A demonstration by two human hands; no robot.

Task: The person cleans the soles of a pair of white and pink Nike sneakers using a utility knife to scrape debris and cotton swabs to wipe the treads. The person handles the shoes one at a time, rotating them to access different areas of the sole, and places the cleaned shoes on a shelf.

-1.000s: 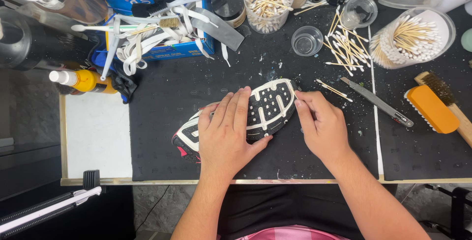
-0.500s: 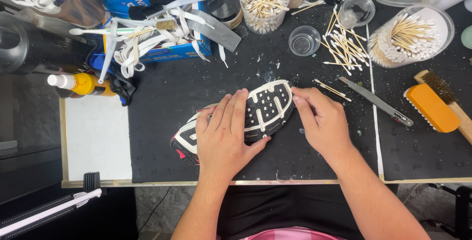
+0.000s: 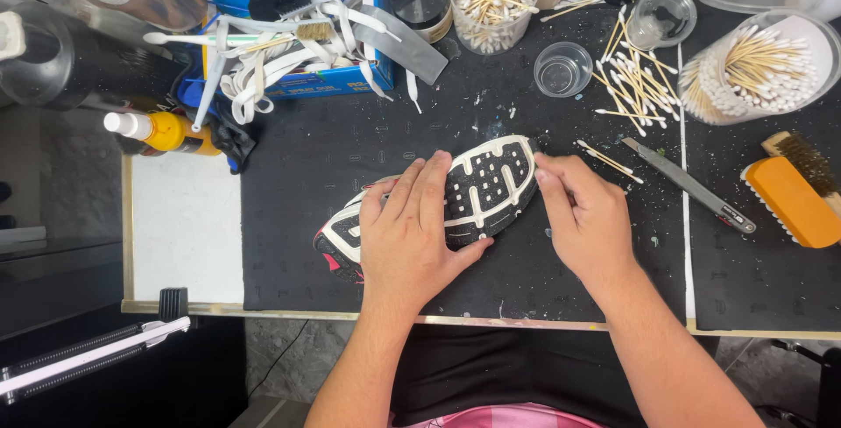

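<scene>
— Both hands are on the sneaker (image 3: 477,193), which lies sole-up on the black mat (image 3: 298,218). Left hand (image 3: 412,231) is spread flat, palm down, over its middle, pinning it

— And the right hand (image 3: 589,218)?

— Fingers pinched together at the toe edge of the sole, just right of the shoe. They seem to grip something thin, maybe a swab; too small to tell

— What step would you call this?

— Detail cleaning of the sole's grooves, I'd judge. The next stroke calls for a steady hold and light pressure along the tread

— Supplies?

— Loose cotton swabs (image 3: 632,77) and a small clear cup (image 3: 562,69) lie above the shoe, a metal blade tool (image 3: 688,184) to its right, an orange brush (image 3: 793,200) beyond that
</scene>
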